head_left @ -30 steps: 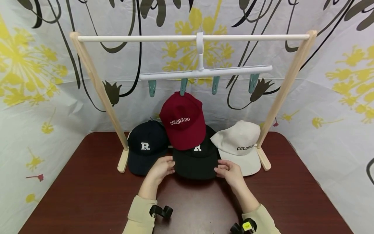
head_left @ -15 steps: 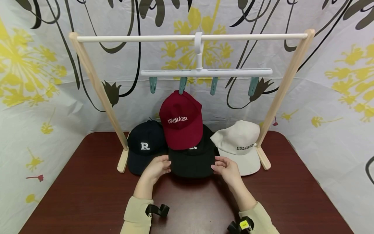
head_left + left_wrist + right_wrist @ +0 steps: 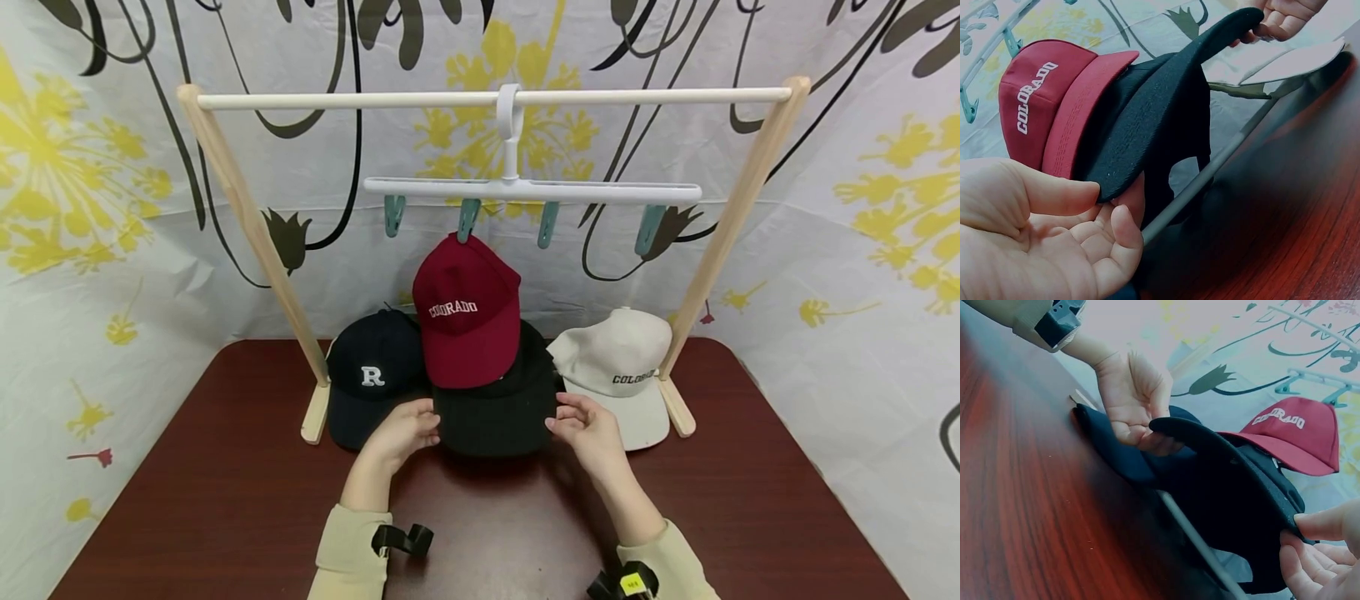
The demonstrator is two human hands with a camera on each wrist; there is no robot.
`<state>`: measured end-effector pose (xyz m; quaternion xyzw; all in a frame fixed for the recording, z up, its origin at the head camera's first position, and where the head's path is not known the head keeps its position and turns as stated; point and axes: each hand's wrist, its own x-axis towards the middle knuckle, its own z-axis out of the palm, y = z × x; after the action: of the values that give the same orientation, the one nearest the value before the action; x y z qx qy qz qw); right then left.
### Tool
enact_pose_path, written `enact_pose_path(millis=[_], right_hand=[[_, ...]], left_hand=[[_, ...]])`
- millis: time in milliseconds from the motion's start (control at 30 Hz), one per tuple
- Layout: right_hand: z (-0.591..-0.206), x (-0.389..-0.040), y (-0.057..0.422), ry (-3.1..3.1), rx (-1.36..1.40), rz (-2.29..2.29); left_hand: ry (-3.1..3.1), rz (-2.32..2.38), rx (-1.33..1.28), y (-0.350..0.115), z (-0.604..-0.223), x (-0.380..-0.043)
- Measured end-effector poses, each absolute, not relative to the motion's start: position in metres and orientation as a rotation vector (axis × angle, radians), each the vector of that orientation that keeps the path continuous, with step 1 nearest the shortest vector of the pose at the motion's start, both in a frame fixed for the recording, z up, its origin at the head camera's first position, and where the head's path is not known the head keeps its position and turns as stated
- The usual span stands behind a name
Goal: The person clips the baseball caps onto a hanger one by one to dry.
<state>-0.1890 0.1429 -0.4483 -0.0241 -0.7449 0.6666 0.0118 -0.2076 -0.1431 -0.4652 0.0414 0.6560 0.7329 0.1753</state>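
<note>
A black cap [image 3: 495, 421] is held by its brim between both hands. My left hand [image 3: 402, 433] pinches the brim's left side, thumb on top and fingers beneath, as the left wrist view shows. At the opposite side, my right hand [image 3: 592, 433] pinches the brim in the same way; its thumb [image 3: 1322, 525] shows in the right wrist view. Both wrist views show the brim raised above the table. A red cap [image 3: 465, 333] lettered COLORADO hangs from a teal clip [image 3: 468, 219] and covers the black cap's front.
A navy cap [image 3: 375, 358] with an R lies left, a white cap [image 3: 622, 358] right. A wooden rack [image 3: 645, 96] carries a white hanger [image 3: 600, 193] with several clips. The dark red table [image 3: 225, 500] meets a patterned cloth [image 3: 112, 250] behind.
Both hands have moved slightly left with the black cap, whose white R has gone out of sight behind the red cap. The hanger has swung from tilted to nearly level.
</note>
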Motion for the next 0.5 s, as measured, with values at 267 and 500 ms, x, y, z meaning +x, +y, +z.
enact_pose_path(millis=[267,500], right_hand=[[-0.434,-0.184,0.152,-2.303,-0.038,2.039],[-0.422,-0.179,0.161,-2.298,0.058,1.992]], left_hand=[[1.798,2.124,0.147,-0.134,-0.467,-0.209],[1.782,2.146,0.151,-0.124,-0.467,-0.207]])
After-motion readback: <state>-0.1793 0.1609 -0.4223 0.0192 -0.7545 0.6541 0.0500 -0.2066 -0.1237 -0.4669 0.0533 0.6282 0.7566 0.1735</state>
